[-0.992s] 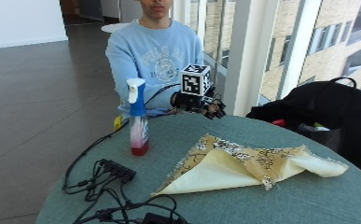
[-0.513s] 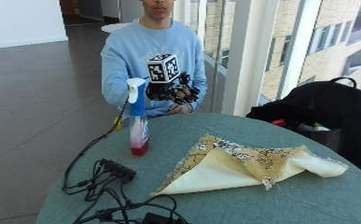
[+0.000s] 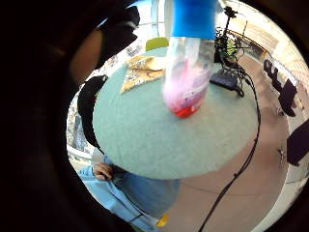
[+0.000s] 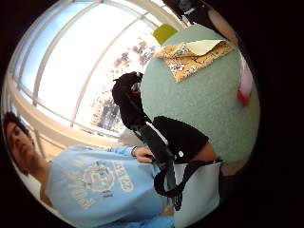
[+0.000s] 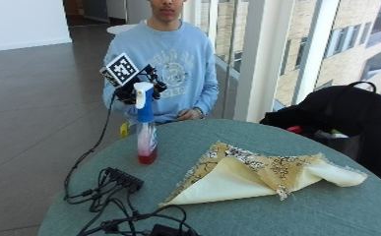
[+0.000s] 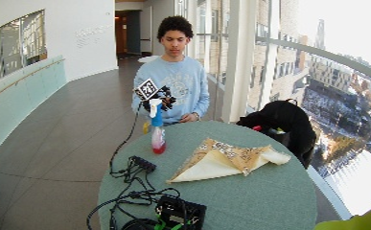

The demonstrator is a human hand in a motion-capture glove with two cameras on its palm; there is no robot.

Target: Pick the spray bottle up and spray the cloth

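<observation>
Since the earlier pictures, the right hand (image 5: 136, 87) has travelled from above the tabletop's (image 5: 255, 216) far edge across to the bottle's (image 5: 145, 129) head; the bottle and the cloth (image 5: 255, 169) lie where they lay. In the outside view the gloved hand sits just behind and beside the white spray head, at the top of the bottle. Whether the fingers are apart, together or clamped on the head cannot be told: the head and the glove's gear cover them.

Bottle: it stands upright on the tabletop near the edge on the person's side, long axis vertical. White spray head uppermost, blue collar below it, clear body with red liquid at the base. The nozzle points away from the person. In the little finger side palm view the blue collar and clear body (image 3: 188, 63) fill the picture close to the palm, with the base on the green surface.

Cloth: it lies flat on the tabletop, well apart from the bottle. Patterned face up, with one corner folded over to show the plain cream underside.

The person's bare hand (image 5: 189, 114) rests at the tabletop's far edge. A black power strip (image 5: 124, 178) with cables lies near the bottle's base.
</observation>
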